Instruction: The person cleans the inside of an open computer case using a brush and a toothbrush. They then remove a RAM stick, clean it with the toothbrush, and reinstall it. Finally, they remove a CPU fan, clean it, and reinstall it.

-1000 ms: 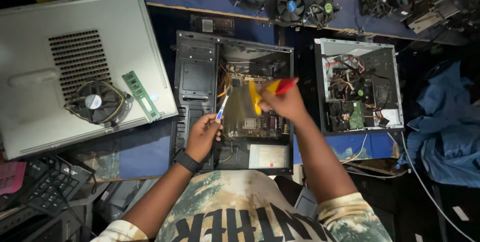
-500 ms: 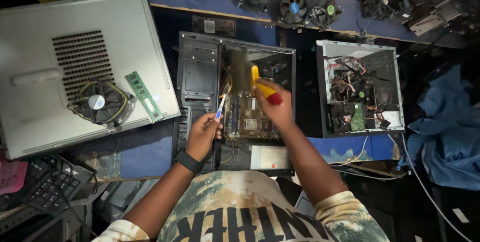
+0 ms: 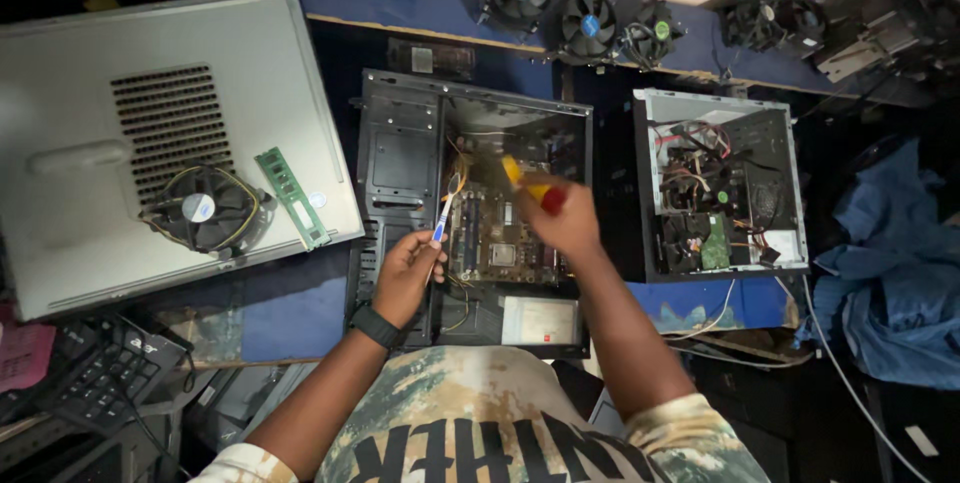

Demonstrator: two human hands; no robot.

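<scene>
1. nearest the camera is the person's torso in a camouflage-print shirt (image 3: pixel 480 423), both forearms reaching forward over the work.
2. low on the left lies a black computer keyboard (image 3: pixel 95 378), partly under clutter.
3. the left hand (image 3: pixel 408 273), with a black wristband (image 3: pixel 375 325) on the wrist, is closed around a slim blue-and-white pen-shaped tool (image 3: pixel 441 223), its tip pointing up into the case.
4. the right hand (image 3: pixel 568 228) is blurred; it is wrapped around a screwdriver with a yellow-and-red handle (image 3: pixel 530 186), held above the board.
5. both hands are over the open black desktop computer case (image 3: pixel 400 158), which lies on its side on the blue-covered bench, just ahead of the torso, with a green motherboard (image 3: pixel 495 243) visible inside.
6. left of it lies a large grey metal side panel (image 3: pixel 100 103); on it rest a black round cooling fan with looped wires (image 3: pixel 200 208) and a green memory stick (image 3: pixel 291 197), just beside each other.
7. right of the black case stands a second open case with a pale metal frame (image 3: pixel 715 188), full of cables.
8. further right is crumpled blue cloth (image 3: pixel 890 273).
9. along the far edge sits a row of black cooler fans (image 3: pixel 590 23).
</scene>
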